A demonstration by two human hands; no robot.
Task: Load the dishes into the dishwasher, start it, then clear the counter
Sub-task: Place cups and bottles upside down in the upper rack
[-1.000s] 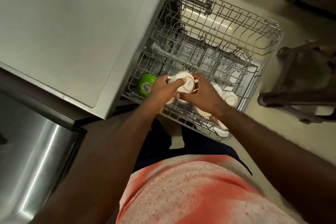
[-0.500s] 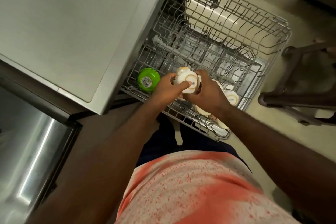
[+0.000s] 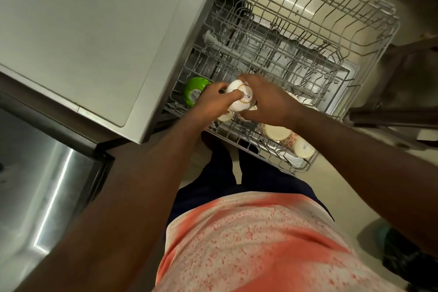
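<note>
Over the pulled-out wire dishwasher rack (image 3: 369, 38), both of my hands hold an upturned white cup (image 3: 239, 99) with a gold ring on its base. My left hand (image 3: 214, 99) grips its left side and my right hand (image 3: 265, 99) curls round its right side. A green cup (image 3: 193, 92) lies upside down in the rack's near left corner, just left of my left hand. Upturned cream cups, one with a red flower pattern (image 3: 291, 140), sit in the rack's near right part. Another pale dish (image 3: 225, 116) shows under my hands.
The grey counter top (image 3: 83, 31) lies to the left of the rack. A steel sink (image 3: 35, 185) is at the lower left. A dark chair frame (image 3: 403, 116) stands right of the rack on the pale floor.
The white cup and both hands have shifted slightly left toward the green cup. The camera has leaned closer over the rack.
</note>
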